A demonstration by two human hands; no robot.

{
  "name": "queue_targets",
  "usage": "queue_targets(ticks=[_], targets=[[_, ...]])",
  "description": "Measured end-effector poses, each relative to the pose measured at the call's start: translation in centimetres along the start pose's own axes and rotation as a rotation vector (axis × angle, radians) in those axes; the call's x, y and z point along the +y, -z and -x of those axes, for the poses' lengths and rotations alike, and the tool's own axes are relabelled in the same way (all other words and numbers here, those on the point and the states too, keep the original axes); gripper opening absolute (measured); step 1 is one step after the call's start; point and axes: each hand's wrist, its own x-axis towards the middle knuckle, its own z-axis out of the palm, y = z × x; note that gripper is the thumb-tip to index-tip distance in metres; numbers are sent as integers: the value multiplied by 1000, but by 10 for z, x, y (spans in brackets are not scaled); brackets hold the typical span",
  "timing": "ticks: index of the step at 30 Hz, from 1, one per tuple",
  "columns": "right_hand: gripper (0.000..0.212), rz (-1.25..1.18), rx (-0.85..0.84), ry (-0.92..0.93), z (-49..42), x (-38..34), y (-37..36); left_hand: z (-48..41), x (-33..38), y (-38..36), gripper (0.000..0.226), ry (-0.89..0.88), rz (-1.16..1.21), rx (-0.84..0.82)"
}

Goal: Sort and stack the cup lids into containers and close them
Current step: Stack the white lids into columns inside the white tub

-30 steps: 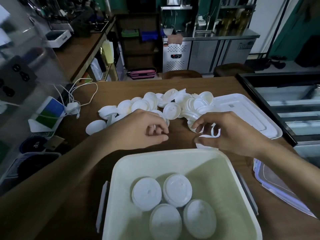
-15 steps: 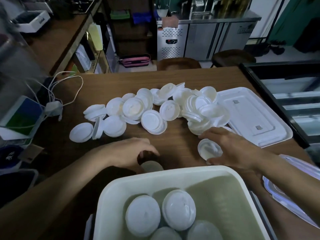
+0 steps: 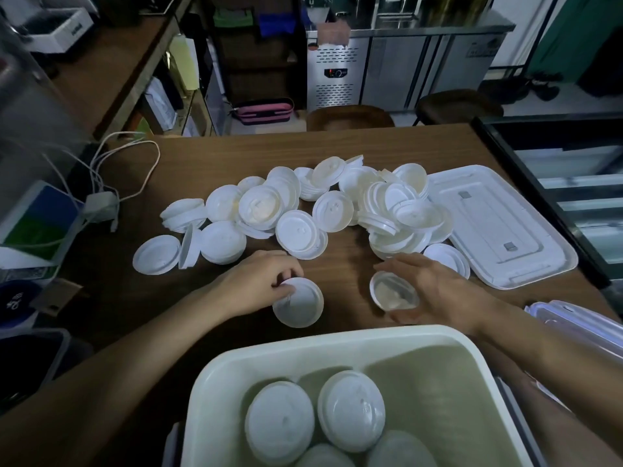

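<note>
Now one white round plastic cup lid (image 3: 298, 303) is pinched at its edge by the curled fingers of the left hand (image 3: 259, 286). A second cup lid (image 3: 392, 294), hollow side up, sits in the grip of the right hand (image 3: 438, 291). Both lids are low over the brown wooden bench (image 3: 337, 146); whether they touch it I cannot tell. Behind them lies a loose pile of white lids (image 3: 337, 203). In front stands a pale rectangular plastic container (image 3: 337, 345) with several lids stacked inside. A flat white rectangular container cover (image 3: 499, 227) lies right of the pile.
</note>
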Motion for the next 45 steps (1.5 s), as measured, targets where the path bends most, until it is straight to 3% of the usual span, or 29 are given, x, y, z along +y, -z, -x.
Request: queue_targets(ticks=[3,7,9,14,19,22,28,34,38,42,45], targets=[[89,-47,36,17,0,0,-4,5,0,1,36,1,24,44],[101,-21,21,-46,5,5,-5,17,1,6,86,-35,-33,-95],[99,-38,33,-63,4,5,-8,17,2,1,100,-60,-95,-96],[81,-175,120,-40,0,-4,-7,14,17,3,72,-90,-38,-11],[81,-480,178,-17,7,-21,24,31,42,39,72,-102,130,126],[83,-490,244,31,14,-44,44,47,63,59,82,-102,140,168],[86,-587,280,124,34,-89,56,86,107,69,72,-177,98,246],[81,-635,244,169,69,-120,59,126,137,57,96,-104,211,264],[75,-579,228,213,95,-129,59,151,153,48,86,-127,237,250],[71,-387,169,217,122,-132,58,169,160,39,77,-193,63,143],[86,-175,71,165,136,-133,52,173,163,24,76,-162,-95,-7]])
